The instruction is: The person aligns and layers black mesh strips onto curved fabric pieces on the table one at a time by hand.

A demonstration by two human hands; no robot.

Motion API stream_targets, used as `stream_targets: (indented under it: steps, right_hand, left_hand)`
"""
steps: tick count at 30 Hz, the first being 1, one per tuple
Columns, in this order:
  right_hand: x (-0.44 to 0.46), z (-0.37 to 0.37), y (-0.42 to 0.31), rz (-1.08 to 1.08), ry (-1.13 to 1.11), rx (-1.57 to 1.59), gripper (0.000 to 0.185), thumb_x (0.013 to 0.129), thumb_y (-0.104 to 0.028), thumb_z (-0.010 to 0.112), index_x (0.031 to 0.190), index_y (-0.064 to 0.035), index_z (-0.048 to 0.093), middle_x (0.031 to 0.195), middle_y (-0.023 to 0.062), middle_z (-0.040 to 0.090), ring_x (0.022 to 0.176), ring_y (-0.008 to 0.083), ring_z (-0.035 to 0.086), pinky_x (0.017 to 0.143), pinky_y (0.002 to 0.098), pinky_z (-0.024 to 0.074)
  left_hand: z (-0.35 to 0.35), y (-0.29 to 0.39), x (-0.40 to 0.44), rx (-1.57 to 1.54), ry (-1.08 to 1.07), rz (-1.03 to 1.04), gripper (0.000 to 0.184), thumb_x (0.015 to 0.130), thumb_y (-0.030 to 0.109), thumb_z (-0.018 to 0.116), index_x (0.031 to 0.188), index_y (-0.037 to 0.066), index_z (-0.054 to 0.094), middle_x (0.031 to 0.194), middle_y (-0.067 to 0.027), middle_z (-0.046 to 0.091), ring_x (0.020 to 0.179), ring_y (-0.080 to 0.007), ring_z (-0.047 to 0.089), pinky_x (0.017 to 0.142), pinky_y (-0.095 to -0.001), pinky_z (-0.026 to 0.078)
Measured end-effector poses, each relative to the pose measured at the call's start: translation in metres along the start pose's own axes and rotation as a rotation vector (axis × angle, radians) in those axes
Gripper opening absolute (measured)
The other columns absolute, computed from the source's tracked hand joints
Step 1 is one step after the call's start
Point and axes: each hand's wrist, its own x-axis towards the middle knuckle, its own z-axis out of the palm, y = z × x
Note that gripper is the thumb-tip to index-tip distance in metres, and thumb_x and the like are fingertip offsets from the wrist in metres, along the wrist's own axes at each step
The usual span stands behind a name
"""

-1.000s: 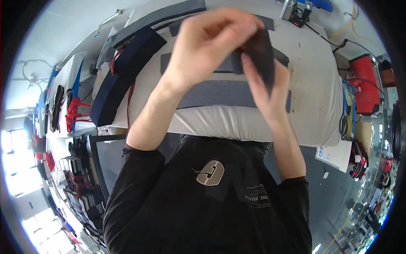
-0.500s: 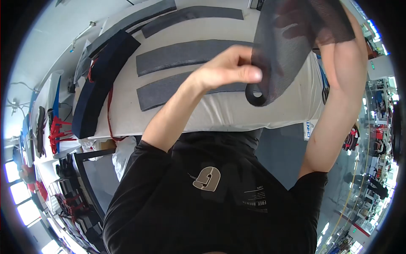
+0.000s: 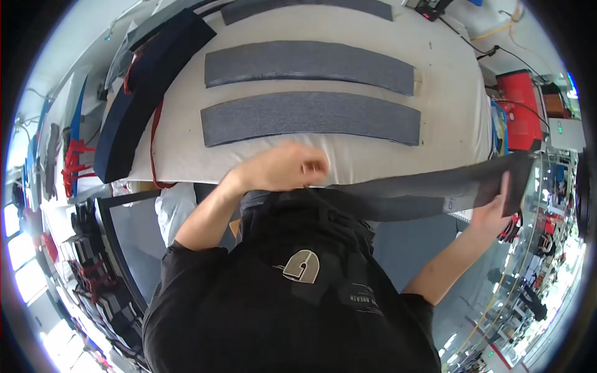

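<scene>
At frame centre, the left hand has curled fingers, grip unclear. Upper centre, three grey strips lie flat on the tabletop; a dark mesh strip, off it, stretches rightward, held by the right hand's fingers.

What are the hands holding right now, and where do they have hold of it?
A dark sheer strip, held near its right-hand end by the right hand; the left hand's grip is unclear.

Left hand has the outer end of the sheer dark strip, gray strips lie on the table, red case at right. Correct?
Wrong side: the right hand has that end of the sheer dark strip, per the head view. Gray strips, table and red case stand.
</scene>
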Motion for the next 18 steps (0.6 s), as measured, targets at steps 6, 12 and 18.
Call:
stream_targets:
  steps: [6, 12, 18]
  right_hand:
    - [-0.032, 0.048, 0.103, 0.137, -0.288, -0.433, 0.023, 0.093, -0.01, 0.041, 0.097, 0.0052, 0.058, 0.1, 0.019, 0.063, 0.095, 0.0273, 0.061, 0.09, 0.0392, 0.0468]
    - [-0.036, 0.071, 0.137, 0.137, -0.376, -0.48, 0.017, 0.092, -0.004, 0.045, 0.092, 0.0032, 0.06, 0.099, 0.0101, 0.066, 0.092, 0.0186, 0.059, 0.087, 0.0288, 0.0427]
    - [-0.04, 0.065, 0.137, 0.219, -0.304, -0.497, 0.016, 0.092, -0.007, 0.051, 0.098, 0.0025, 0.063, 0.096, 0.0072, 0.066, 0.09, 0.0137, 0.058, 0.084, 0.026, 0.0428]
  left_hand:
    - [-0.009, -0.033, 0.038, 0.481, 0.672, 0.15, 0.012, 0.079, 0.01, 0.066, 0.088, 0.005, 0.061, 0.082, -0.0078, 0.06, 0.077, -0.0247, 0.061, 0.068, -0.0347, 0.05]
    - [-0.008, -0.065, 0.054, 0.712, 0.652, 0.133, 0.011, 0.077, 0.01, 0.067, 0.087, 0.007, 0.062, 0.084, -0.0063, 0.061, 0.081, -0.0271, 0.061, 0.069, -0.0356, 0.051]
    - [-0.104, -0.051, -0.023, 0.609, 1.361, -0.237, 0.02, 0.084, 0.012, 0.062, 0.102, 0.006, 0.065, 0.096, -0.0093, 0.065, 0.083, -0.0182, 0.063, 0.073, -0.029, 0.051]
